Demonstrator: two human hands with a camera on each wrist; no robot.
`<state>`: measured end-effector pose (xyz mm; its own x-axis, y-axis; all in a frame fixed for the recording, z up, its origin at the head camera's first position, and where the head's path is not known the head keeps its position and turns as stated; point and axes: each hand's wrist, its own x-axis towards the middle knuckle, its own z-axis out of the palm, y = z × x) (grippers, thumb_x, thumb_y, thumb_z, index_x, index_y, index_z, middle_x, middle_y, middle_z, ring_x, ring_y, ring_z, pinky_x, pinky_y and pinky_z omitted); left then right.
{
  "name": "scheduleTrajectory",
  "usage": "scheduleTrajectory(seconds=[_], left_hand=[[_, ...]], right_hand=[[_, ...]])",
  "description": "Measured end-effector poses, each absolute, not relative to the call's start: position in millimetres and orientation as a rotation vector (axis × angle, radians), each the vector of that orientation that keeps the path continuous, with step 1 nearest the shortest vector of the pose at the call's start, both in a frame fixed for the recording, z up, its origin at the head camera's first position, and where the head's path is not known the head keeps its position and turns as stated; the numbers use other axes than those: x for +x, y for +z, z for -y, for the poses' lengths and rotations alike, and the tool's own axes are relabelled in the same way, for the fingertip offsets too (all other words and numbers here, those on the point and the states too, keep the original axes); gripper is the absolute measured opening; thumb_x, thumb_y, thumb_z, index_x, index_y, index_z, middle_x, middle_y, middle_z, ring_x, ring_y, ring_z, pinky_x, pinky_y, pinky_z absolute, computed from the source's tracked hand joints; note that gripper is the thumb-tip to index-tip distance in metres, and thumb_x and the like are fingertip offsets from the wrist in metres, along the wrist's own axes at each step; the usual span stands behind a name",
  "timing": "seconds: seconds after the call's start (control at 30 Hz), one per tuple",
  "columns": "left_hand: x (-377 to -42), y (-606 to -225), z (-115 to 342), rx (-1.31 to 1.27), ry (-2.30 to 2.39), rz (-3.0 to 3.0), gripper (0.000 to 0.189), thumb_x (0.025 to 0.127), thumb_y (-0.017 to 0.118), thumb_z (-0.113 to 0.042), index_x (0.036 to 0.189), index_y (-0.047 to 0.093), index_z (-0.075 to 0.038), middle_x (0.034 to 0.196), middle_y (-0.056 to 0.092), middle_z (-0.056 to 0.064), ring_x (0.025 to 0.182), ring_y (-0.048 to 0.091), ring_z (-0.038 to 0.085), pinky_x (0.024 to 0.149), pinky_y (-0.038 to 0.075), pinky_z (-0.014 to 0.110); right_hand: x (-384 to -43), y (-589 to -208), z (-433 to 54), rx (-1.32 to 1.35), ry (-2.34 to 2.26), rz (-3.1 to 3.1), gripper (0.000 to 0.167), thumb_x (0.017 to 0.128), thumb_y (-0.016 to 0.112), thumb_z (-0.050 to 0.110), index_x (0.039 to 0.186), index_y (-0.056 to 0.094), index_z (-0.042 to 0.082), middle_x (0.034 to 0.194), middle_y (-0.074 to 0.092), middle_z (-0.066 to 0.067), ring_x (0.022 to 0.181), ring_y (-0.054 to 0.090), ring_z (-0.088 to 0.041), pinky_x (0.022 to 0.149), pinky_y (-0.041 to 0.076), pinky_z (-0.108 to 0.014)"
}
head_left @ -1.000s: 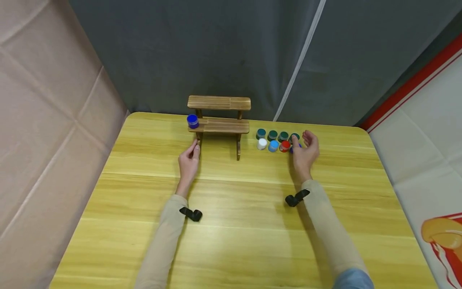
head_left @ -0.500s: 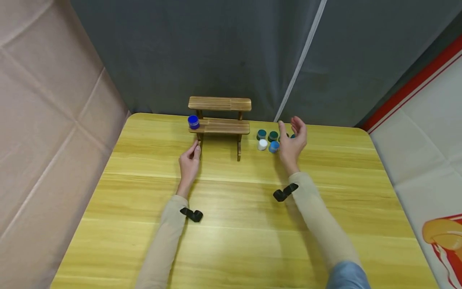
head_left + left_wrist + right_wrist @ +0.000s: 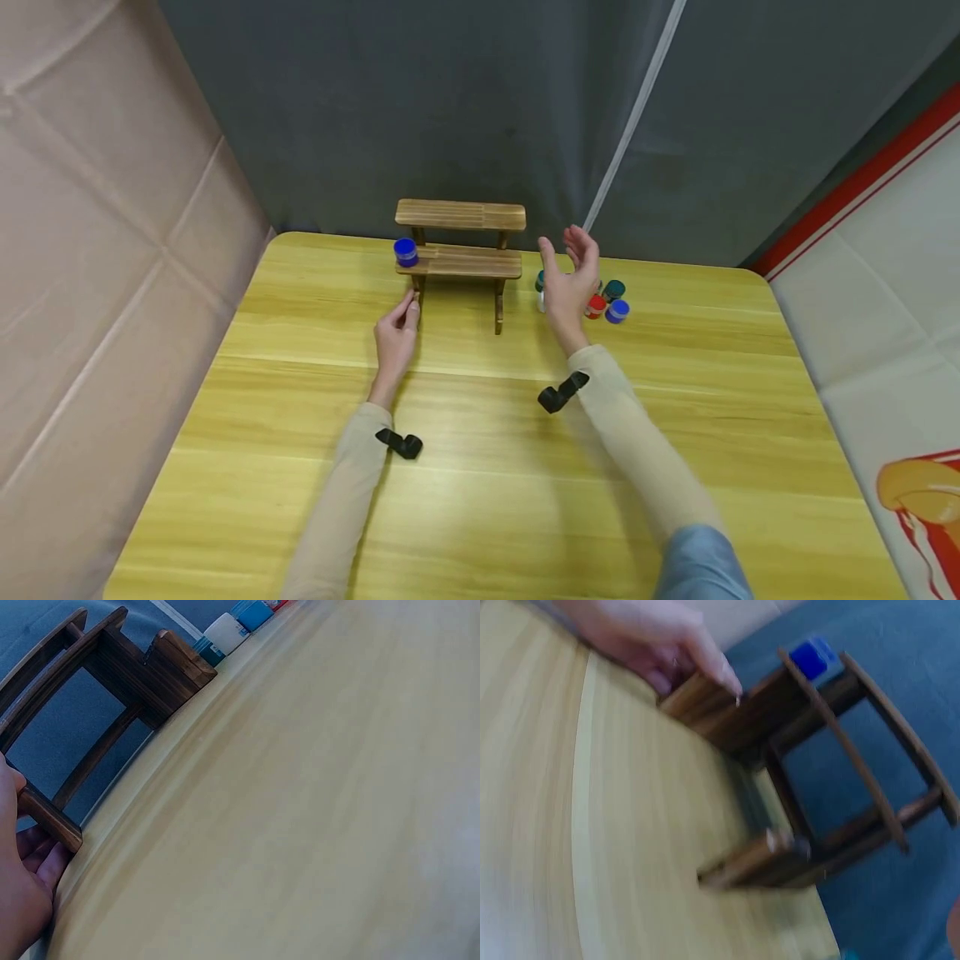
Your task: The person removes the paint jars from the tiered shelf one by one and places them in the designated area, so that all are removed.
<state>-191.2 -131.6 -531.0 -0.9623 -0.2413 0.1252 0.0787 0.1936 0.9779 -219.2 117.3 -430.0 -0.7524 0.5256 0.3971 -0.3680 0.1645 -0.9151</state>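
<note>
A small two-tier wooden display rack (image 3: 472,262) stands near the back of the table. My left hand (image 3: 393,340) grips the base of its left leg; in the left wrist view, fingers (image 3: 54,864) wrap behind the wooden foot. A jar with a blue lid (image 3: 406,252) sits at the left end of the rack's lower shelf. My right hand (image 3: 572,287) is raised in front of the group of jars, thumb and fingers spread apart, with nothing visible between them. It hides some jars. A red jar (image 3: 596,307), a blue jar (image 3: 617,312) and a dark green jar (image 3: 613,290) show beside it.
The wooden table (image 3: 480,467) extends forward from a dark grey curtain (image 3: 390,108) right behind the rack. A pale padded wall (image 3: 112,250) borders the left side. White and light blue jars (image 3: 226,634) stand right of the rack.
My right hand has moved left from the right end of the jar group, uncovering the red and blue jars. The left hand keeps its grip on the rack's leg.
</note>
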Motion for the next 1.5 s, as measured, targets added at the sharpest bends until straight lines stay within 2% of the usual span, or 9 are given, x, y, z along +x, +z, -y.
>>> scheduleTrajectory(seconds=[0.23,0.33,0.6,0.77,0.97,1.17,1.3,1.37,1.5], left_hand=[[-190.8,-531.6,132.1,0.163,-1.82,2.225,0.036,0.108,0.061,-0.018,0.143,0.065,-0.007,0.142,0.067,0.016,0.123,0.07,0.033,0.085,0.051,0.006],[-190.0,-530.9,131.6,0.167,-1.826,2.23,0.036,0.108,0.061,-0.018,0.143,0.064,-0.008,0.143,0.067,0.015,0.123,0.07,0.033,0.085,0.051,0.008],[-188.6,-530.9,132.0,0.174,-1.827,2.229,0.036,0.108,0.062,-0.019,0.143,0.065,-0.009,0.142,0.068,0.015,0.128,0.069,0.032,0.099,0.058,0.024],[-187.9,-531.9,134.6,0.177,-1.828,2.212,0.036,0.108,0.062,-0.019,0.142,0.066,-0.009,0.141,0.068,0.015,0.128,0.068,0.031,0.099,0.058,0.022],[-184.6,-534.1,137.1,0.202,-1.847,2.19,0.035,0.108,0.062,-0.02,0.142,0.067,-0.01,0.141,0.069,0.013,0.132,0.066,0.028,0.105,0.056,0.029],[-184.7,-534.0,136.8,0.215,-1.825,2.196,0.034,0.107,0.063,-0.021,0.14,0.068,-0.012,0.14,0.07,0.012,0.13,0.067,0.028,0.099,0.055,0.019],[-186.6,-532.9,135.9,0.223,-1.813,2.205,0.035,0.107,0.063,-0.021,0.14,0.068,-0.011,0.141,0.069,0.014,0.13,0.067,0.031,0.107,0.057,0.035],[-187.3,-532.7,135.6,0.229,-1.809,2.208,0.035,0.107,0.063,-0.021,0.14,0.068,-0.011,0.141,0.068,0.014,0.13,0.067,0.032,0.109,0.056,0.042],[-187.6,-533.0,135.8,0.245,-1.803,2.205,0.035,0.107,0.063,-0.021,0.14,0.069,-0.01,0.14,0.069,0.015,0.129,0.067,0.032,0.109,0.056,0.043]], right_hand=[[-219.4,-420.9,-79.1,-0.067,1.725,1.763,0.052,0.096,0.08,0.017,0.137,0.058,-0.006,0.137,0.065,-0.024,0.131,0.062,-0.03,0.117,0.049,-0.032],[-218.8,-419.5,-65.6,-0.05,1.724,1.78,0.052,0.096,0.08,0.017,0.137,0.058,-0.006,0.138,0.065,-0.023,0.13,0.062,-0.028,0.116,0.05,-0.032],[-218.5,-421.1,-35.8,0.007,1.737,1.793,0.052,0.095,0.082,0.018,0.137,0.059,-0.003,0.135,0.066,-0.018,0.129,0.062,-0.027,0.116,0.049,-0.03],[-219.9,-424.5,-15.9,0.059,1.73,1.836,0.05,0.096,0.081,0.017,0.137,0.059,-0.001,0.135,0.066,-0.017,0.129,0.063,-0.026,0.116,0.05,-0.029],[-220.3,-430.0,7.1,0.102,1.725,1.88,0.052,0.094,0.082,0.015,0.137,0.059,-0.003,0.135,0.067,-0.019,0.129,0.064,-0.029,0.115,0.05,-0.029],[-222.5,-430.9,23.7,0.161,1.769,1.892,0.048,0.093,0.083,0.012,0.133,0.062,-0.004,0.132,0.068,-0.021,0.125,0.066,-0.031,0.113,0.054,-0.034],[-224.4,-433.6,31.6,0.19,1.793,1.929,0.05,0.093,0.083,0.011,0.134,0.061,-0.005,0.132,0.067,-0.022,0.126,0.066,-0.032,0.113,0.054,-0.043],[-225.1,-435.0,34.8,0.183,1.787,1.962,0.051,0.092,0.083,0.011,0.135,0.061,-0.005,0.132,0.067,-0.021,0.126,0.065,-0.031,0.113,0.054,-0.042],[-226.6,-436.2,40.2,0.171,1.767,2.013,0.052,0.092,0.084,0.013,0.135,0.061,-0.004,0.131,0.068,-0.019,0.125,0.066,-0.03,0.111,0.055,-0.035]])
